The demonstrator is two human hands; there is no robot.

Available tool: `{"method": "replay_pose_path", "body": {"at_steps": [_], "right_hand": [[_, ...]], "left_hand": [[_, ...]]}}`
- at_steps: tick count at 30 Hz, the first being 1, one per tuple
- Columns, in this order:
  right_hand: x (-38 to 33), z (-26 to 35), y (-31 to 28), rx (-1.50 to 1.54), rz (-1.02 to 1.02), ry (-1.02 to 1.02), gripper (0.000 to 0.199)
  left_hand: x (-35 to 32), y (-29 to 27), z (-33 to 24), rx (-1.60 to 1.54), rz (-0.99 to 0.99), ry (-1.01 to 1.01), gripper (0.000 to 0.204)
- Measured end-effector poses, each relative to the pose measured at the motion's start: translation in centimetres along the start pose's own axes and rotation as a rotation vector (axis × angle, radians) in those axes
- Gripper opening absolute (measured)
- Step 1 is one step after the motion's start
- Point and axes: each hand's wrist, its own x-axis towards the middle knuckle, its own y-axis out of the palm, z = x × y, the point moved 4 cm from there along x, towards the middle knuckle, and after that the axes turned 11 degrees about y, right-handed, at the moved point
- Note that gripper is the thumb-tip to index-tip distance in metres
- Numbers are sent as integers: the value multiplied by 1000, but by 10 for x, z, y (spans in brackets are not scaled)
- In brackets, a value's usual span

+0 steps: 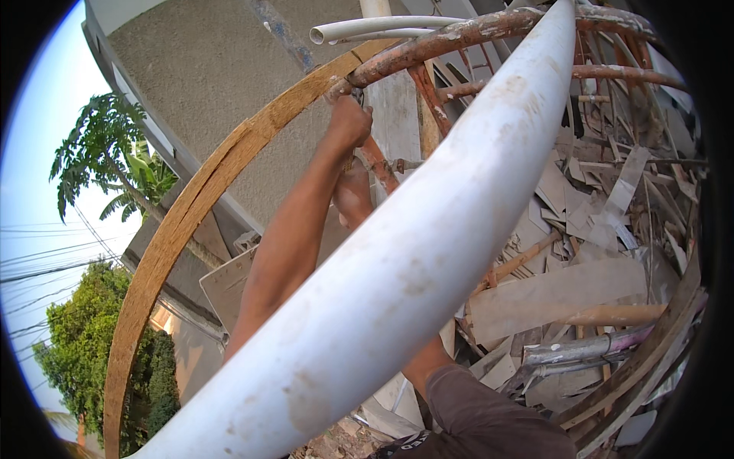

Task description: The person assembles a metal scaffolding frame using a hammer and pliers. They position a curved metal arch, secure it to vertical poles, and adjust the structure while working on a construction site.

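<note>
My left hand [350, 122] is closed at the joint where a long wooden plank [206, 180] meets a rusty, paint-spotted orange scaffold tube [428, 44]. What its fingers grip there is too small to make out. Just below it, my right hand [353, 195] looks curled beside a slanting orange scaffold tube [378, 164]. The left forearm and a large white pipe hide part of this hand, and what it holds does not show. The smooth, dirt-stained white pipe [417, 252] crosses the view diagonally, close in front of both arms.
Broken boards and sheet scraps [562, 294] lie heaped below on the right. Thinner white pipes [382, 30] rest by the upper scaffold tube. A rough grey wall [222, 84] rises behind. Trees [84, 336] and overhead wires [46, 268] stand at the left.
</note>
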Motion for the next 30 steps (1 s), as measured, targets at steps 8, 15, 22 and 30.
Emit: {"method": "replay_pose_path", "body": {"at_steps": [8,15,22,30], "right_hand": [[-5,23,-38,265,321,444,8],[-15,32,-32,549,504,576,13],[-41,39,-14,-25,199,406,17],[-131,21,-31,-649,17,399,37]], "left_hand": [[-9,1,-36,-101,45,-108,46],[-15,-7,-43,8,-82,77,61],[-125,-71,-25,108,-116,213,59],[-418,-201,-115,-234,219,53,44]]}}
